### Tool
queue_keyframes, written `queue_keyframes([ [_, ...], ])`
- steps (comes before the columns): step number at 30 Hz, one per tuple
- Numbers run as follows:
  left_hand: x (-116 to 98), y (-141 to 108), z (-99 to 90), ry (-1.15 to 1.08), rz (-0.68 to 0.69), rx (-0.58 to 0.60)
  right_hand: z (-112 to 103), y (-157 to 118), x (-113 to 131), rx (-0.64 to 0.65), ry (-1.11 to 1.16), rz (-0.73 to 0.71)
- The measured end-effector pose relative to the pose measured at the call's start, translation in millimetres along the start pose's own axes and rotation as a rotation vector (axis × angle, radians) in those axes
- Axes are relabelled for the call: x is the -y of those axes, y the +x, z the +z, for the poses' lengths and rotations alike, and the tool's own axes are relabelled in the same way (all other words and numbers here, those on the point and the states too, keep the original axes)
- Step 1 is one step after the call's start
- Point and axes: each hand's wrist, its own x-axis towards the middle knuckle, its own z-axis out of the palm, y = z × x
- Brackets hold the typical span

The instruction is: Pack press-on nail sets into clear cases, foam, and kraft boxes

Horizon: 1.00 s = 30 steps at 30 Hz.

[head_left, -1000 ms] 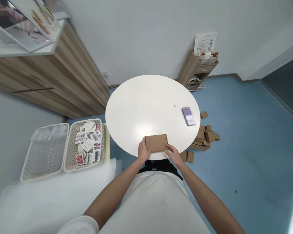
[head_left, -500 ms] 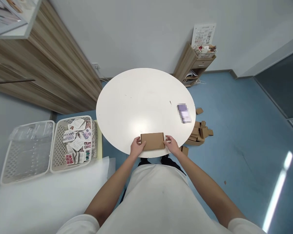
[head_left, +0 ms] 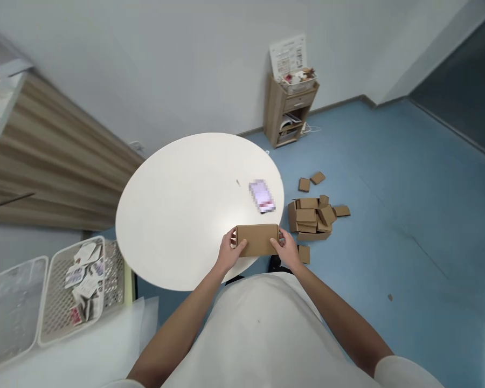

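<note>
A closed brown cardboard box (head_left: 257, 241) is held level over the near right edge of the white oval table (head_left: 178, 205). Its left end is gripped by my left hand (head_left: 229, 250), with the thumb on top and the fingers curled round the side. On the right end, my right hand (head_left: 286, 248) grips in the same way. Beyond the box lies a pixelated phone-like object (head_left: 262, 195) on the table. To the right, a large carton (head_left: 292, 216) on the floor is heaped with small brown boxes (head_left: 307, 215).
Two small boxes (head_left: 304, 185) lie on the floor behind the carton, and another box (head_left: 303, 254) sits in front of it. At left stands a white basket (head_left: 52, 291) of nail-set cards, beside a second basket (head_left: 12, 307). A wooden cabinet (head_left: 270, 113) is by the wall.
My view has swung to the right, so the table and baskets sit further left. Both hands have lifted the box off the table and carried it toward the right edge.
</note>
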Motion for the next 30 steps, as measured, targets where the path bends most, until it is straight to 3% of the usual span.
queue_keyframes([
  [4,-40,18,77.5,-0.019,0.101,0.186,-65,2,-39,-0.198,0.018,0.058],
  [10,-60,49,191.5,-0.054,0.073,0.436,-129,0,-109,-0.374,0.132,0.245],
  [13,-73,62,231.2,-0.052,0.083,0.520,-157,7,-130,-0.450,0.186,0.276],
  [16,-92,70,258.8,-0.047,0.130,0.596,-185,20,-140,-0.498,0.234,0.256],
  [19,-105,73,275.0,-0.029,0.148,0.643,-203,31,-146,-0.495,0.266,0.238],
  [22,-101,72,276.3,0.017,0.119,0.641,-204,35,-152,-0.491,0.297,0.276],
  [27,-72,64,244.8,0.117,0.022,0.617,-174,36,-152,-0.390,0.287,0.326],
  [30,-59,57,217.7,0.083,-0.027,0.518,-150,44,-143,-0.287,0.268,0.280],
])
